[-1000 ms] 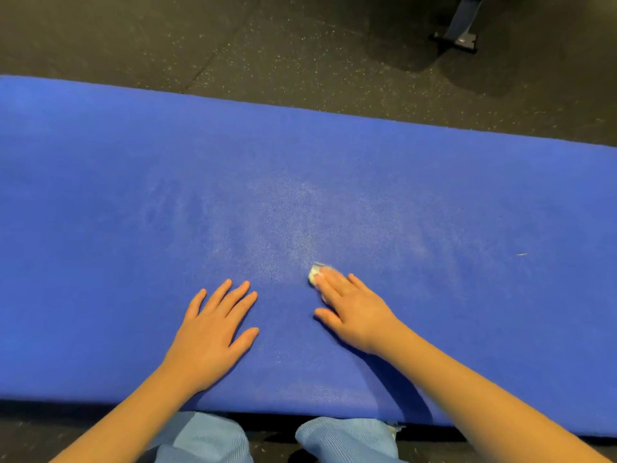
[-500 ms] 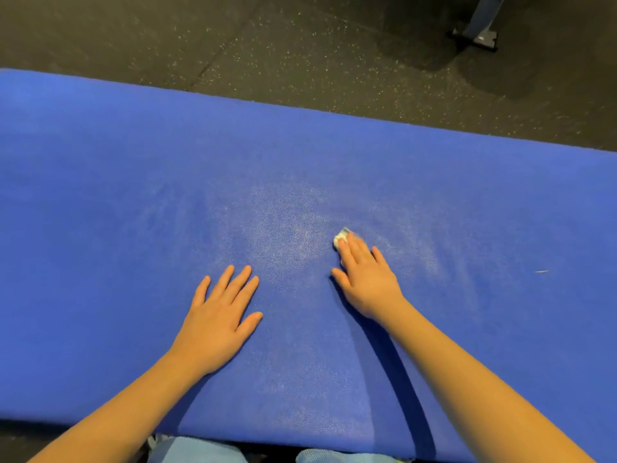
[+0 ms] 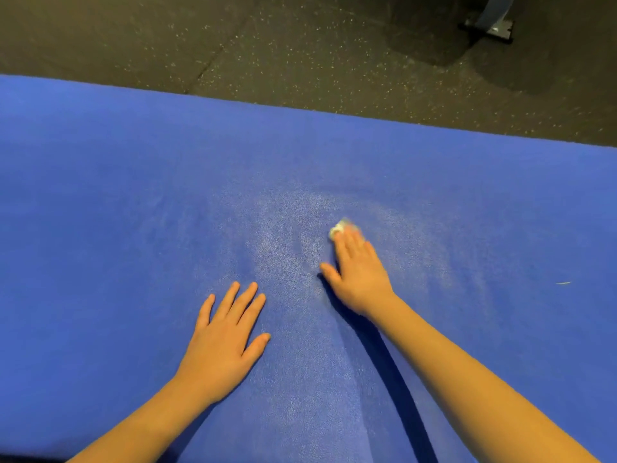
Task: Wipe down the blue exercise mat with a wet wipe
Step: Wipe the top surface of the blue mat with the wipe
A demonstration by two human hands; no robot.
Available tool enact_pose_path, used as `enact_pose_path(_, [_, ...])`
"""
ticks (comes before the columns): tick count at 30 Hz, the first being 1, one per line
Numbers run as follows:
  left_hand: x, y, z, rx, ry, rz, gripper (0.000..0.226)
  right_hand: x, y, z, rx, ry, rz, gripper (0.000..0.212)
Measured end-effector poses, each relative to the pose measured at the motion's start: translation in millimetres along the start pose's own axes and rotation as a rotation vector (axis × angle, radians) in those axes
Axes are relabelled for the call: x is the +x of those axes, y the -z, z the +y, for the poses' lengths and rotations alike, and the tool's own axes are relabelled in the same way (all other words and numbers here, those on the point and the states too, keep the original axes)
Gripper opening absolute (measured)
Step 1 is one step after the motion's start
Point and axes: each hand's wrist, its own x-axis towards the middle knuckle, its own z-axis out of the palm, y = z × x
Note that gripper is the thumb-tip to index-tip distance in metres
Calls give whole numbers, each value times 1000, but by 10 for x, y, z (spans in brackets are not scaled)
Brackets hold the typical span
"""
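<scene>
The blue exercise mat (image 3: pixel 117 195) fills most of the head view, lying across a dark floor. A small white wet wipe (image 3: pixel 338 228) peeks out from under the fingertips of my right hand (image 3: pixel 357 272), which presses it flat on the mat with straight fingers, right of centre. My left hand (image 3: pixel 223 339) rests flat on the mat with fingers spread, nearer to me and to the left of the right hand. A paler, damp-looking patch of mat surrounds the wipe.
Dark speckled rubber flooring (image 3: pixel 300 55) runs beyond the mat's far edge. A metal equipment foot (image 3: pixel 490 26) stands at the top right. A tiny pale speck (image 3: pixel 563 283) lies on the mat at the right.
My right hand has slid the wipe away from me, up the mat and a bit rightward. The left hand has stayed flat in place. The view has tilted so my knees dropped out of sight.
</scene>
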Motion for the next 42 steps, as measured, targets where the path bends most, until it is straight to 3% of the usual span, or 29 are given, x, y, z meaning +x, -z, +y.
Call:
enact_pose_path(2, [35, 9, -18, -38, -10, 16, 67, -167, -38, -91, -32, 219, -112, 87])
enact_pose_path(4, [143, 24, -54, -61, -14, 27, 68, -224, 13, 12, -124, 342, -180, 85])
enact_pose_path(6, [317, 29, -111, -84, 13, 38, 70, -63, 102, 168, -154, 292, -94, 80])
enact_pose_path(9, [527, 47, -174, -71, 44, 27, 73, 229, 192, 278, -122, -35, -10, 68])
enact_pose_path(11, [559, 51, -184, -48, 31, 19, 73, 301, 139, 164, -57, -140, 46, 68])
enact_pose_path(17, [669, 77, -219, -86, 9, 66, 68, 153, 139, 160, -125, 259, -67, 81])
enact_pose_path(20, [942, 105, -282, -64, -15, 94, 68, 423, 281, 396, -177, 110, 5, 73])
enact_pose_path(22, [1169, 143, -297, -79, 32, 114, 69, 613, 304, 400, -139, -61, 46, 67])
enact_pose_path(24, [1382, 191, -307, -77, 48, 126, 72, 672, 252, 291, -58, -116, 85, 69])
enact_pose_path(29, [1735, 212, -396, -5, 27, 110, 70, 402, 191, 294, -115, 234, -48, 79])
enact_pose_path(31, [1750, 170, -394, 51, 13, 115, 65, 513, 283, 475, -177, 228, -43, 81])
enact_pose_path(36, [1748, 138, -393, 70, 17, 133, 62, 900, 357, 497, -96, -86, 71, 71])
enact_pose_path(39, [1750, 143, -402, 64, 12, 143, 62, 859, 315, 359, -95, 85, 26, 85])
enact_pose_path(42, [1746, 147, -407, 54, 5, 154, 61, 923, 445, 518, -166, 252, -33, 85])
